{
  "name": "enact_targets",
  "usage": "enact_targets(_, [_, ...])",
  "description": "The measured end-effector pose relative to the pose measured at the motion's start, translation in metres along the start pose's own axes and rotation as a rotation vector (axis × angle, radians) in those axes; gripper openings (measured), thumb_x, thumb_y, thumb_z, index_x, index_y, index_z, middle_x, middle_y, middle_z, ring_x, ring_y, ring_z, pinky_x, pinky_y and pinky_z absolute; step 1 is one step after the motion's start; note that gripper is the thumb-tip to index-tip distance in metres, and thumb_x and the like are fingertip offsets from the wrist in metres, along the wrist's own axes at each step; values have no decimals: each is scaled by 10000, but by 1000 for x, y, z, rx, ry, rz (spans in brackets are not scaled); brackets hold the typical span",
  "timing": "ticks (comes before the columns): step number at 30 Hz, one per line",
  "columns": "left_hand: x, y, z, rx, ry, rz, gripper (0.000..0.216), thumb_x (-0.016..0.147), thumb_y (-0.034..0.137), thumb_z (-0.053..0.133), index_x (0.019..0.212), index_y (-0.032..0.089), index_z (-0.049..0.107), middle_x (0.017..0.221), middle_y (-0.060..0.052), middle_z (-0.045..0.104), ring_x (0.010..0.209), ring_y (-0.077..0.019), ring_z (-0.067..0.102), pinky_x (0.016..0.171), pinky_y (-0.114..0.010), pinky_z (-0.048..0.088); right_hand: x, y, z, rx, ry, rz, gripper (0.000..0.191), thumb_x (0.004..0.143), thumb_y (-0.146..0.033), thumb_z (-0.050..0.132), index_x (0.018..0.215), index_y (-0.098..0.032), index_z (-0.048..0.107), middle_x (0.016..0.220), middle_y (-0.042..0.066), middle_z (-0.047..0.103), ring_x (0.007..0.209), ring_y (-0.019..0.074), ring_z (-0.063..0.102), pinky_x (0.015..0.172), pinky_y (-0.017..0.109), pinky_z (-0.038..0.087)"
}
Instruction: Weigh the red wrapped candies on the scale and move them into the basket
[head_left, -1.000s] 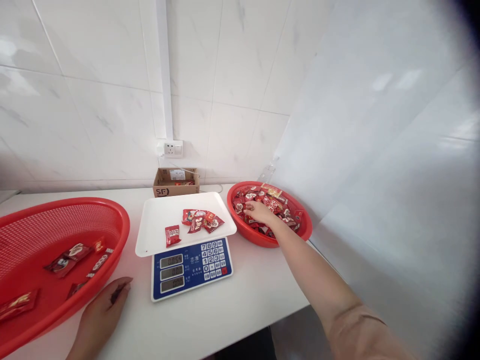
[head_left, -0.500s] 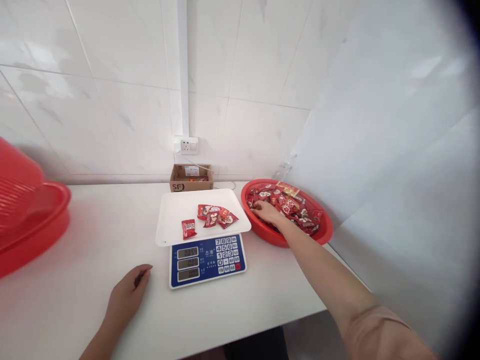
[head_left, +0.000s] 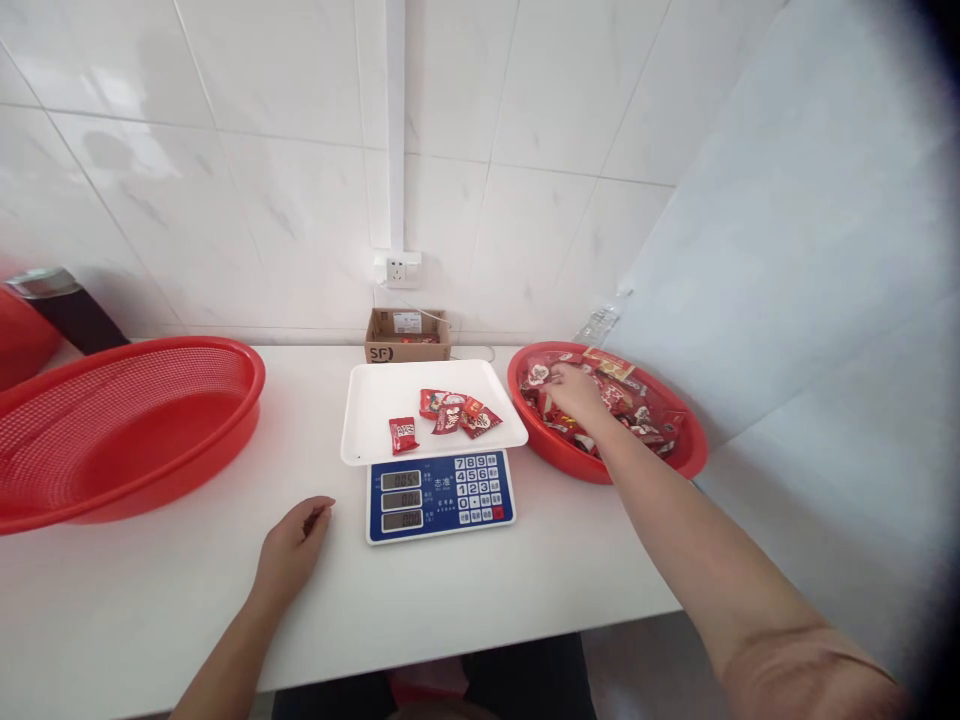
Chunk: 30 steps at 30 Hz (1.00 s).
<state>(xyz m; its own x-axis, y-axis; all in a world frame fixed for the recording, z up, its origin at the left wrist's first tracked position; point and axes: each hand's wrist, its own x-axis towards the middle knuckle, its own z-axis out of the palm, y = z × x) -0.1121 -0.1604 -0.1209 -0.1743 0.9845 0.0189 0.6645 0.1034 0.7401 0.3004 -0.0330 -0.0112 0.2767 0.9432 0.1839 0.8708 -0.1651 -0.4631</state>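
While the right hand [head_left: 574, 392] reaches into a basket [head_left: 551, 447] of uncounted packets [head_left: 615, 397], whether clamped on one I cannot tell, the left hand [head_left: 291, 545] lies loosely curled, its grip hidden. Between both hands, a scale's tray [head_left: 375, 395] bears at least four packets; beyond it stands one carton [head_left: 409, 352]; left of the left hand, a second basket [head_left: 187, 465].

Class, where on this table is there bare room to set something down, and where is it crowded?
Bare tabletop lies between the left basket and the scale, beyond the left hand, and in front of the scale. The right basket is crowded: packets heap around the right hand.
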Motion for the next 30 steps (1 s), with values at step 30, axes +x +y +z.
enact_targets(30, [-1, 2, -1, -14, -9, -14, 312, 745, 449, 449, 912, 236, 604, 918, -2, 672, 827, -184, 617, 757, -284, 494, -110, 29, -8, 124, 317, -229, 259, 813, -330, 482, 978, -209, 641, 989, 68, 668, 905, 214, 602, 787, 339, 477])
